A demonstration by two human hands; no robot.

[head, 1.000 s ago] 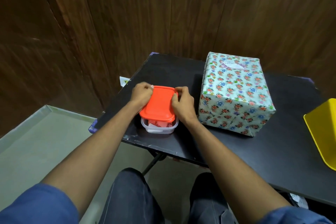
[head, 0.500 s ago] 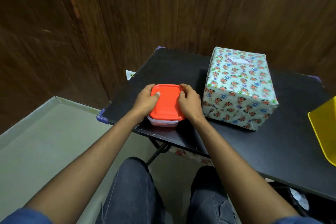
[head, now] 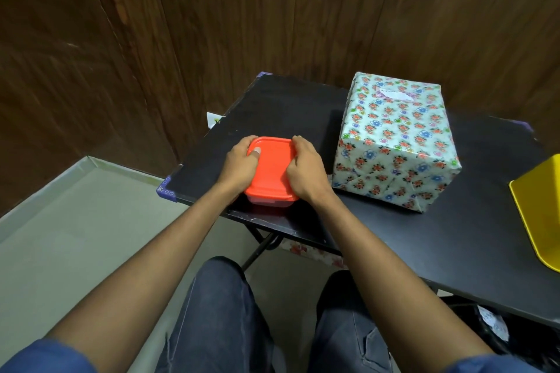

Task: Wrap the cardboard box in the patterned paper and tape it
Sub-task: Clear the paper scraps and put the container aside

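- Worktop (head: 394, 239): black folding surface against a wood-panel wall. It carries the box, the tub and a yellow tray (head: 536, 209) at the right edge.
- Cardboard box (head: 397, 142): fully covered in the patterned paper, sitting upright on the worktop just right of the hands and touching neither. End folds are closed at the near bottom edge. My read: wrapping and taping are done, and this is tidy-up.
- Tub: small clear plastic container under an orange lid (head: 272, 169), near the front-left corner of the worktop.
- Change: a second ago the lid sat tilted over the open tub with reddish contents showing. Now it lies flat and seated. So the supplies look packed away, which fits the task being finished.
- Left hand (head: 239, 165): grip wraps the lid's left edge, thumb pressing on top.
- Right hand (head: 306, 171): grip curls over the lid's right edge, pressing down.
- Writing: a pale label patch (head: 395, 94) on the box top has marks too small to read. No brand is legible anywhere.
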